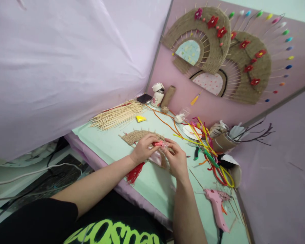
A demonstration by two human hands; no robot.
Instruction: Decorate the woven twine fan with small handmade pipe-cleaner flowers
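Note:
Over the middle of the table, my left hand (pixel 143 149) pinches a small red-pink soft lump (pixel 157 144) that looks like modelling clay. Close beside it, my right hand (pixel 177 158) has its fingers closed on the clear plastic wrapper (pixel 165 144) around the lump's right end. Beneath both hands lies a fan-shaped piece wound with brown twine (pixel 133 136), its thin sticks poking out along the curved edge. My hands hide much of that piece. A red tassel (pixel 135 173) hangs at the table's front edge, below my left wrist.
Bamboo sticks (pixel 118 115), a yellow packet (pixel 140 118) and a phone (pixel 144 98) lie at the back left. Coloured pipe cleaners (pixel 205 139), green-handled pliers (pixel 210 158) and a pink glue gun (pixel 217 208) are on the right. Finished twine fans (pixel 213 40) hang on the back board.

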